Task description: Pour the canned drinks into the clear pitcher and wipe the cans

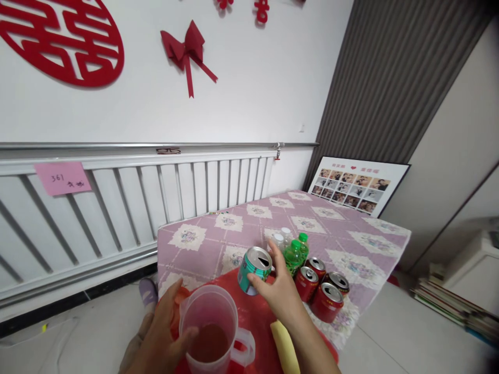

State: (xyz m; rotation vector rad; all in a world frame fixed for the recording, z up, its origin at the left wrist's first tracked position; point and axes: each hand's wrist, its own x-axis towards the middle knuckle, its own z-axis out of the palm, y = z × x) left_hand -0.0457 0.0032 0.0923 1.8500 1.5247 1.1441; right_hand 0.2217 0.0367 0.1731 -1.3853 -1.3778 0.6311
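My left hand [161, 330] is wrapped round the left side of a clear plastic jug [210, 311], its thumb across the front. Some brownish-red liquid lies in the bottom of the jug, and its handle points right. Just above and right of the jug, my right hand [278, 283] grips a teal drink can [249, 270] between thumb and fingers. The can's top is opened and it stands nearly upright. Under both is a red surface [255, 306]. A yellow banana-like object [286, 345] lies beside my right forearm, partly hidden by it.
Right of my right hand stand several opened red cans [326, 303], with green-capped bottles [293, 253] and white-capped bottles [278, 240] behind. A flowered cloth covers the table [268, 215]. Beyond it are a white radiator [210, 184] and a photo board [351, 182].
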